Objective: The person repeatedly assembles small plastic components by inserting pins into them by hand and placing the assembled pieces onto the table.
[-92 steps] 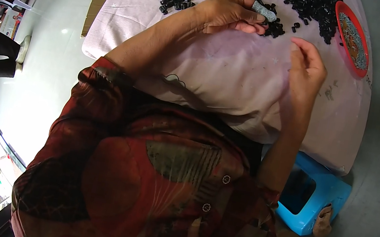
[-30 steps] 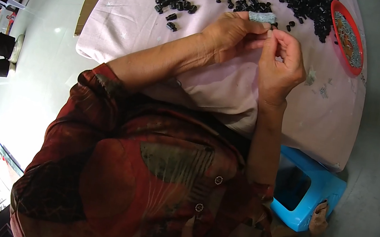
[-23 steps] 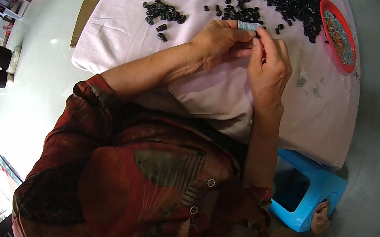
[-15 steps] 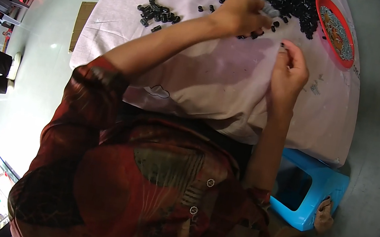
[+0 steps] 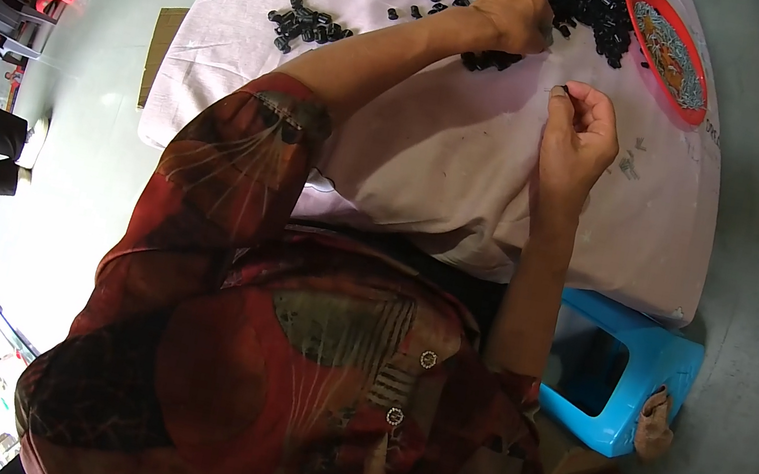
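My left hand [image 5: 519, 20] reaches across to the near edge of a big heap of small black plastic parts [image 5: 594, 1]. Its fingers are curled downward, and whatever they hold is hidden. My right hand [image 5: 582, 136] is raised just over the cloth, thumb and forefinger pinched on a small black part [image 5: 565, 90]. Under my left wrist lies a little cluster of black parts [image 5: 490, 61]. A separate small pile of black parts [image 5: 303, 25] sits further left, beyond my left forearm.
A red oval tray [image 5: 690, 116] holds small metal pieces at the far right. Several loose metal pieces [image 5: 629, 164] lie right of my right hand. A pale pink cloth [image 5: 393, 158] covers the table. Below its right edge stands a blue plastic stool [image 5: 632, 332] with a brown rag [image 5: 656, 423].
My left hand has moved slightly away from me, and its fingers now curl down by the heap. My right hand keeps its pinch in nearly the same place.
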Available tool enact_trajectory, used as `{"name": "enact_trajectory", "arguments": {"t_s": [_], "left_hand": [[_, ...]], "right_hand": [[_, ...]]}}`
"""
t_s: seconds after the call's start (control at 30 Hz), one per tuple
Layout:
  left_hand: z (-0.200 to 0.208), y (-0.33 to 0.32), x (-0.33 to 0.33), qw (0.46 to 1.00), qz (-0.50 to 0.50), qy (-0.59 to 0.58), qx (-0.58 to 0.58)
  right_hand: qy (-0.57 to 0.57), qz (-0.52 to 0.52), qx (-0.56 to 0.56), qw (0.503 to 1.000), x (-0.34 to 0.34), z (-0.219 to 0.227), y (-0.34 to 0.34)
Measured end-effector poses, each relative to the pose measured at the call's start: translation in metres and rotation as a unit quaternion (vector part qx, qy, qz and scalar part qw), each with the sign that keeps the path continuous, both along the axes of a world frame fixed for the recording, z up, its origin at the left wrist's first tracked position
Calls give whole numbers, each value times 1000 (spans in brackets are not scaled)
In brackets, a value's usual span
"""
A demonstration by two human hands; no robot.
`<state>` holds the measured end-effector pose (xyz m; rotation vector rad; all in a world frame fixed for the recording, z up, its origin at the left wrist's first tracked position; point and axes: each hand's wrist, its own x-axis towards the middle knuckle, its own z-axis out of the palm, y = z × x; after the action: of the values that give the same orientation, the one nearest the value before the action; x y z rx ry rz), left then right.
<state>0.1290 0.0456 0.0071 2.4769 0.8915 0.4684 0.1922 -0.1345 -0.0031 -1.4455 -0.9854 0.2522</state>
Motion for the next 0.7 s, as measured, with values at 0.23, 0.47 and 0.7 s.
{"name": "enact_trajectory", "arguments": {"t_s": [0.23,0.47,0.7], "left_hand": [[14,-17,-11,998,-37,3,56],[4,-25,-23,977,-162,-64,120],[11,-26,-57,880,-97,-215,-412]], "right_hand": [[2,-14,4,1000,2,-2,2],[11,-45,8,999,5,-2,0],[25,-10,48,998,-4,2,-1]]}}
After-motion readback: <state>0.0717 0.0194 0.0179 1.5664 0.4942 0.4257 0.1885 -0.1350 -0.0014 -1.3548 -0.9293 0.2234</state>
